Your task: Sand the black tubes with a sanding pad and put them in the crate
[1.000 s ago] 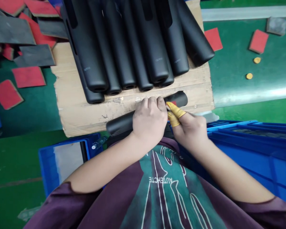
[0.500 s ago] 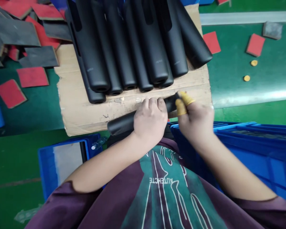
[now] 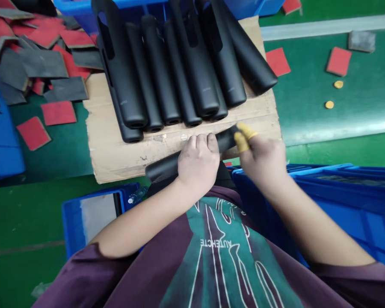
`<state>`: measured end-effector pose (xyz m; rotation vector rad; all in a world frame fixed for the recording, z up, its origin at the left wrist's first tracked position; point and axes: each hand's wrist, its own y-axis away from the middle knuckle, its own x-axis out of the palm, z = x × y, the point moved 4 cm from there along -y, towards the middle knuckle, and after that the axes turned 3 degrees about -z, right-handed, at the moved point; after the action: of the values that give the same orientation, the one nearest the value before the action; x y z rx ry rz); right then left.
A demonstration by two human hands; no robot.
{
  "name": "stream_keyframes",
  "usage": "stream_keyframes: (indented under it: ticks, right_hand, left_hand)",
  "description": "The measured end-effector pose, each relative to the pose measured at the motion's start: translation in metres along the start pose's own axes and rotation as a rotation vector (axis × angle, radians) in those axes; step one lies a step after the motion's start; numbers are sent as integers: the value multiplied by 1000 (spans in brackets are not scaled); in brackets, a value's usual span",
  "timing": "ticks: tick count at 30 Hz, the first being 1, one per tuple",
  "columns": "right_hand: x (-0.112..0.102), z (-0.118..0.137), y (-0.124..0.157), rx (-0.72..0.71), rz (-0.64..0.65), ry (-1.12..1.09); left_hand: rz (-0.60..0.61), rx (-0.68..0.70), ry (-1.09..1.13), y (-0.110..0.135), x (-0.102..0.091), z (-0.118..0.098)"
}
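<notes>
A black tubular plastic casing lies slanted at the near edge of a cardboard sheet. My left hand is wrapped over its middle from above. At the casing's upper right end is my right hand, with yellow covers on thumb and forefinger. Those fingers are pinched around something small and dark, which I cannot make out; it meets the casing's end. Just beyond my hands, several similar black casings lie side by side on the cardboard, some stacked, some with an oblong opening.
Red and grey flat pads are heaped at the left on the green table. More pads and two yellow caps lie at the right. Blue crates stand at right, behind and lower left, near a plastic bottle.
The view has shifted slightly, so the pads at left show further in. My right hand is a little further left at the casing's end; my left hand keeps its grip.
</notes>
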<state>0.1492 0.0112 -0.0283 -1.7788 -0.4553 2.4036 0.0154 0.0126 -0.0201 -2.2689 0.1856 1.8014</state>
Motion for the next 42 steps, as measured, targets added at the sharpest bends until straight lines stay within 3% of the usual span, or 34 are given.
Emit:
stream_keyframes:
  ticks: [5, 10, 17, 24, 29, 32, 35, 37, 42]
  right_hand:
    - [2, 7, 1, -21, 48, -5]
    - [-1, -5, -9, 50, 19, 44]
    - [4, 5, 0, 24, 93, -94]
    - [-3, -32, -5, 72, -22, -184]
    - [-1, -31, -11, 83, -42, -199]
    - [2, 0, -8, 25, -19, -178]
    - [8, 28, -1, -131, 84, -189]
    - [9, 24, -3, -171, 87, -178]
    - [4, -16, -17, 63, -129, -114]
  left_hand:
    - [21, -14, -10, -1, 1, 0]
    - [12, -9, -11, 1, 0, 0]
    - [58, -26, 41, -2, -3, 0]
    - [27, -30, -4, 24, -20, 41]
    - [-78, -42, -7, 35, -19, 53]
    - [-189, -42, 2, 33, -14, 49]
    - [-291, 9, 4, 33, -12, 46]
    - [-314, 34, -5, 34, -11, 45]
    - [-325, 28, 2, 36, -11, 45]
